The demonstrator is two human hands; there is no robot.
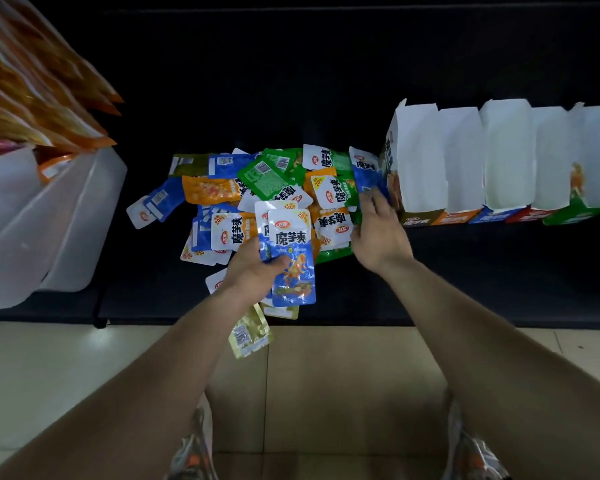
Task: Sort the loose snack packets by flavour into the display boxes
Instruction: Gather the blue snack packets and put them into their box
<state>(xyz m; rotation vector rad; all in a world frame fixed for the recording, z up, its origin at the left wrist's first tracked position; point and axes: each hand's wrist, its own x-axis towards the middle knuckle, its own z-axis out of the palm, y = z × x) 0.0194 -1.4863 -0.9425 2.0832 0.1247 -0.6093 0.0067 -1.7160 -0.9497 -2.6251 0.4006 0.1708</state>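
Nearest, a yellow packet (250,330) hangs over the shelf edge, just in front of the pile (219,190); above the pile's near edge the left hand (253,268) grips a small stack of blue packets (291,258); at the pile's right side the right hand (378,233) reaches onto another blue packet (366,171), grip unclear; right of the pile stands a row of display boxes (465,161); left of it, white bins (66,209).

A heap of loose foil snack packets (274,188) lies mid-frame on the flat black shelf (465,271). A row of white-lined cardboard display boxes (499,157) stands just right of it. Translucent plastic bins (49,220) sit at left, with orange foil bags (32,81) above them in the upper left. Beige tiled floor (343,375) fills the bottom.
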